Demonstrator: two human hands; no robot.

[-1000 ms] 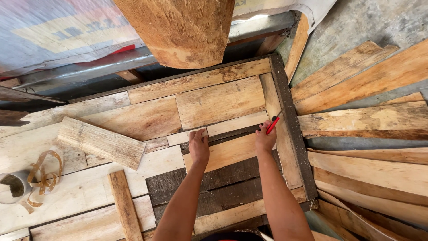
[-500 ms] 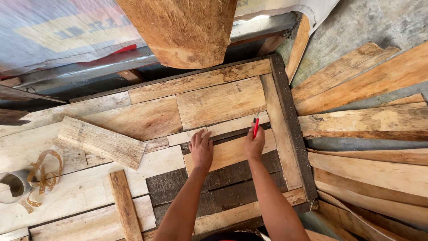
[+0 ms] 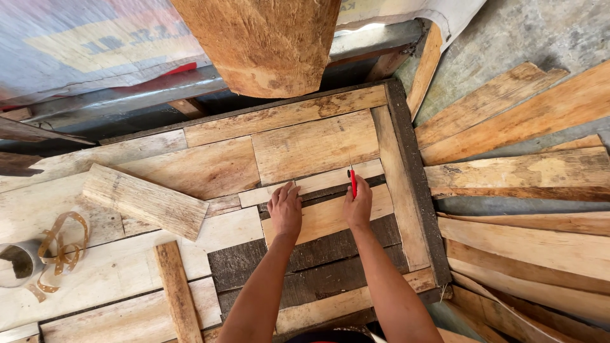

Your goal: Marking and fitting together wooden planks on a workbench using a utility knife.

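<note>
Daylight is falling evenly across a grey concrete floor (image 3: 527, 32) showing in the upper right of the frame. Loose planks (image 3: 508, 171) are lying fanned out over it down the right side. A plastic sheet (image 3: 82, 44) is hanging across the upper left, and a thick wooden post (image 3: 267, 38) is standing at top centre.

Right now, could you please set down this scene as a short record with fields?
Setting: wooden panel of patched boards, seen from above
Left hand: flat on a light plank
Right hand: on the same plank, fingers holding a red pencil upright
Loose board: lying at an angle, left of the hands
Right side: stacked planks
Far left: cup with a strap
</note>
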